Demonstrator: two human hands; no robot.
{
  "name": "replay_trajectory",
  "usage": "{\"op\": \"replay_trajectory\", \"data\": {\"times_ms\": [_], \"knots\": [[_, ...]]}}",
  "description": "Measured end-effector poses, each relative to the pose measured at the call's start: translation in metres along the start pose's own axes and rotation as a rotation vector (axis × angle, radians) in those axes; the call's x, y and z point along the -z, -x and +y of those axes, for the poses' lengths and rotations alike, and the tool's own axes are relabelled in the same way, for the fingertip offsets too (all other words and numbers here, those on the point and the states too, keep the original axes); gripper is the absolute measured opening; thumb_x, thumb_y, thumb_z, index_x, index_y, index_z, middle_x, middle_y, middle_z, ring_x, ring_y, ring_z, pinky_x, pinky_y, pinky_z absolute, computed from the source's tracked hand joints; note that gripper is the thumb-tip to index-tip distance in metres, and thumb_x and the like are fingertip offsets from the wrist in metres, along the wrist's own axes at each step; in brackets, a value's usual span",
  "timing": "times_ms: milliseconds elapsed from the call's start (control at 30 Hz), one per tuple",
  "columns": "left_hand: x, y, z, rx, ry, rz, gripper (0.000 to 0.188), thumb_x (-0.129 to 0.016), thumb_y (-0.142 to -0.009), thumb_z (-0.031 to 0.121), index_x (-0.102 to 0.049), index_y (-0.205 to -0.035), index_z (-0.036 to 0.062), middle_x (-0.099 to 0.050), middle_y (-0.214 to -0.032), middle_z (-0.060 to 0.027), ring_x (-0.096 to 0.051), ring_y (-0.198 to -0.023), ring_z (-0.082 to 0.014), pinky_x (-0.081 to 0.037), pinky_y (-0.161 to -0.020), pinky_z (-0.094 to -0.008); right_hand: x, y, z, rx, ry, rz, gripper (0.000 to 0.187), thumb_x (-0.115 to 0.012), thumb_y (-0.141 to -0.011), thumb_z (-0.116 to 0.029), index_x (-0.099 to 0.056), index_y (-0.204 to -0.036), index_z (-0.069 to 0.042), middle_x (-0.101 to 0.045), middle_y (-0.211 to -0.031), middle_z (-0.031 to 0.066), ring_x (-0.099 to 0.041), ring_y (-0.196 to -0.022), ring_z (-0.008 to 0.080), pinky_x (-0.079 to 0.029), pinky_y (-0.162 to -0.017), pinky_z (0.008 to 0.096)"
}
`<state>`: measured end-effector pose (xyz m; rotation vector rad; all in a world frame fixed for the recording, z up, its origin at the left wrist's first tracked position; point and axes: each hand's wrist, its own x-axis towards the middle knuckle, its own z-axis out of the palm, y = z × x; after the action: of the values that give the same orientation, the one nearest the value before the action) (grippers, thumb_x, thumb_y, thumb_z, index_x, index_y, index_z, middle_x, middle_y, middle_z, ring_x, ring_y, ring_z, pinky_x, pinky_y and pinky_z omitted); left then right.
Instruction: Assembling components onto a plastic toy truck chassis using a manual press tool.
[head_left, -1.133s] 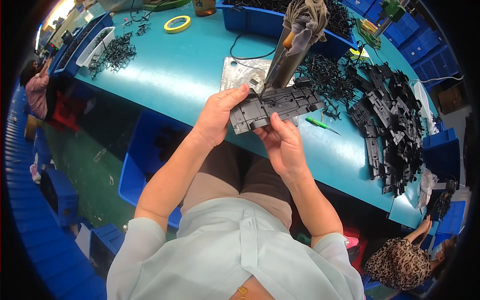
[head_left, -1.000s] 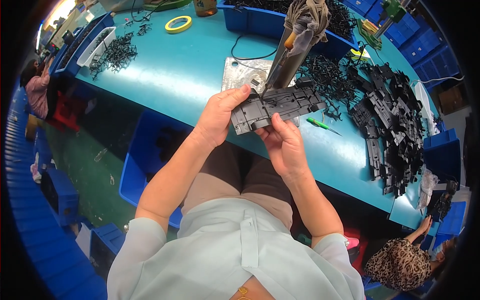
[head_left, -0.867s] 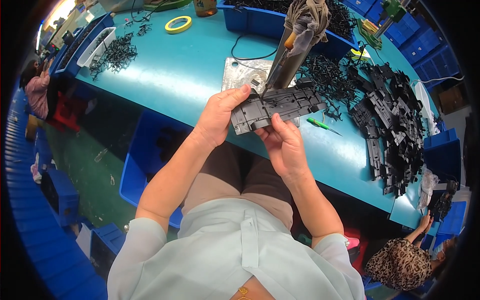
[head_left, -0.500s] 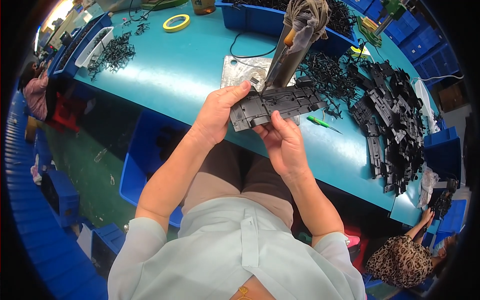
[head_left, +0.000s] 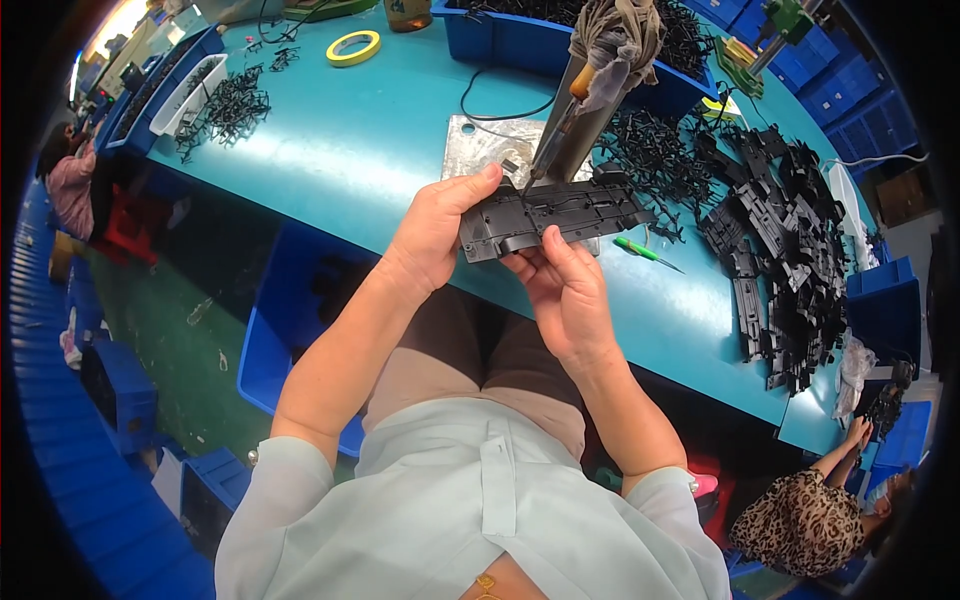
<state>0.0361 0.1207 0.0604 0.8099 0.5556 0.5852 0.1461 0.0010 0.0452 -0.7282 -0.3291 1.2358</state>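
A long black moulded plastic part (head_left: 560,212) is held level between my two hands. My left hand (head_left: 437,222) grips its left end, thumb on top. My right hand (head_left: 568,285) holds the near edge around the middle, thumb up and fingers beneath. The thin tip of a soldering iron (head_left: 553,138), fixed to a slanting metal post wrapped in cloth (head_left: 610,45), comes down at the part's upper face; whether it touches I cannot tell. Under the part lies a scuffed metal plate (head_left: 468,150) on the teal table.
A green-handled pointed tool (head_left: 640,250) lies right of my right hand. Beyond it is a heap of black plastic parts (head_left: 775,240). Small black branching pieces (head_left: 655,150) lie behind, near a blue bin (head_left: 510,38). Yellow tape (head_left: 353,48) sits far left. A co-worker (head_left: 810,515) is at right.
The black plastic part has shifted very slightly under the iron's tip, and my right hand has dropped a little with it. My grip looks the same.
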Motion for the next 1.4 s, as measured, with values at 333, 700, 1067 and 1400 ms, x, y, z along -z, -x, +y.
{"op": "replay_trajectory", "data": {"times_ms": [333,700,1067,1400], "knots": [[0.002,-0.005,-0.002,0.023,0.002,0.001,0.035,-0.053,-0.095,0.028,-0.058,-0.108,-0.0042,-0.066,-0.098,-0.0137,-0.067,-0.082,-0.0170,-0.056,-0.073,-0.0284,0.000,-0.001,-0.001,0.005,0.015,0.017,0.024,-0.054,-0.096,-0.021,-0.056,-0.103,0.001,-0.062,-0.097,0.0079,-0.059,-0.087,0.0144,-0.049,-0.086,0.0329],[0.006,-0.002,-0.005,-0.006,-0.009,-0.030,0.036,-0.054,-0.095,0.027,-0.057,-0.109,-0.0062,-0.065,-0.101,-0.0144,-0.066,-0.085,-0.0178,-0.056,-0.075,-0.0292,0.002,0.002,-0.003,0.000,0.041,-0.011,0.024,-0.054,-0.095,-0.020,-0.056,-0.104,0.003,-0.062,-0.101,0.0088,-0.060,-0.094,0.0165,-0.049,-0.089,0.0339],[0.017,-0.002,-0.011,-0.047,-0.024,-0.008,0.031,-0.060,-0.092,0.024,-0.061,-0.101,-0.0057,-0.066,-0.094,-0.0111,-0.064,-0.081,-0.0150,-0.054,-0.072,-0.0275,0.013,0.005,0.010,-0.006,0.029,0.040,0.026,-0.059,-0.092,-0.015,-0.051,-0.112,0.000,-0.061,-0.108,0.0097,-0.062,-0.096,0.0188,-0.051,-0.090,0.0358],[0.024,-0.016,-0.002,-0.034,-0.051,-0.033,0.039,-0.056,-0.094,0.028,-0.058,-0.110,-0.0073,-0.065,-0.103,-0.0151,-0.066,-0.088,-0.0184,-0.055,-0.078,-0.0297,0.006,-0.008,0.011,0.012,-0.002,0.055,0.020,-0.061,-0.091,-0.012,-0.054,-0.105,0.001,-0.061,-0.104,0.0103,-0.063,-0.093,0.0204,-0.053,-0.089,0.0374]]}}
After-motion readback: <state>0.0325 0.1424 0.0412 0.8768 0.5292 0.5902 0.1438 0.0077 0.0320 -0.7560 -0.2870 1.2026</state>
